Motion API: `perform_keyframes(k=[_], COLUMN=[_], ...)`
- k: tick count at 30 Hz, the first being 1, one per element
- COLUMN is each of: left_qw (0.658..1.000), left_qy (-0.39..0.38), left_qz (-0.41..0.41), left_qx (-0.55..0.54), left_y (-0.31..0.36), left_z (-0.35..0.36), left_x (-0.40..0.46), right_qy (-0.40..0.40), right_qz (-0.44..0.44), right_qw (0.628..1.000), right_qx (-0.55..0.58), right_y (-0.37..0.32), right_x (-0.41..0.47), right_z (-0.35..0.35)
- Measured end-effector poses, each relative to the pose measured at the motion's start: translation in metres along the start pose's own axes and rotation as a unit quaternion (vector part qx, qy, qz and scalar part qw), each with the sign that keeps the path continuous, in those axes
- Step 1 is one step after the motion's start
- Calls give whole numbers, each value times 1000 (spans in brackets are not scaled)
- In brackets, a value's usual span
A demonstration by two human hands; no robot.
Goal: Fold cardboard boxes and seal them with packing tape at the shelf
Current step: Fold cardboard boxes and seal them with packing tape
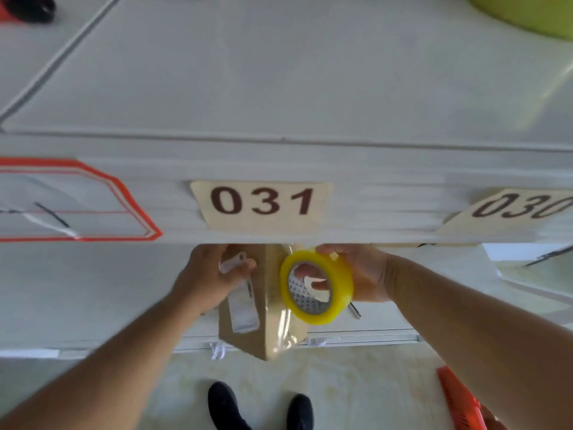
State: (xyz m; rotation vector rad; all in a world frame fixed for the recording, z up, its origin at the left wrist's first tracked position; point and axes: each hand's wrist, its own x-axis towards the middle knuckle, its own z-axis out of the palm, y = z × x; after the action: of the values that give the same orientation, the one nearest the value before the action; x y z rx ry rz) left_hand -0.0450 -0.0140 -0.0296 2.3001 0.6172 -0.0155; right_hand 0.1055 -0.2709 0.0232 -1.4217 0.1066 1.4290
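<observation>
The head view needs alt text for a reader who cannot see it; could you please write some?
Seen from above, the left hand holds a brown cardboard box below a white shelf edge labelled 031, while the right hand grips a yellow tape roll beside it. Clear tape runs down the box.

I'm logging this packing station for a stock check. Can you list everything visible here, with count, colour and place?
cardboard box: one, brown, below the shelf edge, held at the lower shelf, clear tape on its right face
tape roll: one, yellow, right of the box
white label: one, on the box's left face
shelf: one, white, fills the upper frame
number tags: two, tan with dark digits, 031 centre, 030 right
red-bordered label: one, shelf edge, left
orange crate: one, floor, lower right
shoes: two, black, bottom centre
left hand: grips the box
right hand: holds the tape roll, fingers through its core
</observation>
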Motion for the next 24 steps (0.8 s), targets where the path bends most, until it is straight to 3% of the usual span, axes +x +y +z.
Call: perform_keyframes(k=[1,3,5,9,11,14,16,17,19,22,24], left_qw=[997,978,963,912,933,979,987,982,974,980,970], left_qy=[50,52,-18,-238,-274,-144,-78,-87,-183,-180,-187], left_qz=[-45,-147,-202,-289,-206,-131,-96,-99,-69,-61,-104], left_qx=[-27,-139,-178,-169,-112,-60,-107,-137,-115,-66,-118], left_y=[-1,0,-2,-21,-22,36,80,93,114,118,120], left_z=[15,41,49,51,54,38,21,19,12,12,7], left_x=[-12,-29,-26,5,8,8,-1,-6,-19,-25,-21], right_qy=[-5,1,29,153,210,236,229,223,200,172,234], right_qz=[6,14,15,31,44,75,89,83,59,51,9], right_qw=[1000,1000,998,970,945,923,928,933,943,949,947], right_qx=[9,25,53,184,248,295,281,270,258,258,218], right_y=[3,8,12,33,47,53,48,47,47,67,86], right_x=[2,4,3,-8,-13,-12,-9,-9,-12,-18,-15], right_z=[6,23,39,86,109,121,115,111,107,86,50])
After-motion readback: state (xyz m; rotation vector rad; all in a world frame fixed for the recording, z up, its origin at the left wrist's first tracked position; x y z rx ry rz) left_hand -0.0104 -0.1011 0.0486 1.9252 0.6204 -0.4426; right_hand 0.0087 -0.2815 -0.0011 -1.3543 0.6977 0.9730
